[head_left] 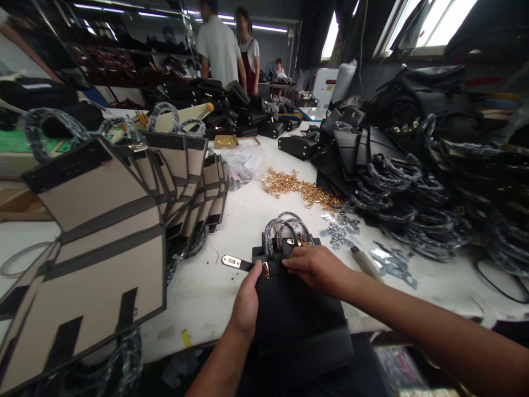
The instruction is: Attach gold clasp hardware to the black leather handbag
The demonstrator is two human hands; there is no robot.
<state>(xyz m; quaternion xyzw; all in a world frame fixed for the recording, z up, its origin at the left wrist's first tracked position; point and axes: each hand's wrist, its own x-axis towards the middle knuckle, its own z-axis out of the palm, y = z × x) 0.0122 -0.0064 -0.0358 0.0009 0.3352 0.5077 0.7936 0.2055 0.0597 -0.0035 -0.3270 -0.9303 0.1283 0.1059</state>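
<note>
A black handbag (301,325) lies at the table's front edge, its two handles (289,226) wrapped in clear plastic and pointing away from me. My left hand (247,300) grips the bag's left upper edge, thumb on top beside a gold turn-lock (266,270). A black strap with a gold plate (232,261) sticks out to the left of the bag. Over the bag's upper right part rests my right hand (316,267), fingers pressed together near the handle bases; whether they pinch a small part is hidden.
Flat beige-lined bag pieces (111,275) are stacked at the left. Gold hardware (285,183) and metal plates (341,229) lie beyond the bag. A grey-handled tool (366,263) is right of it. Wrapped handles and black bags (397,182) pile up at the right. People stand behind.
</note>
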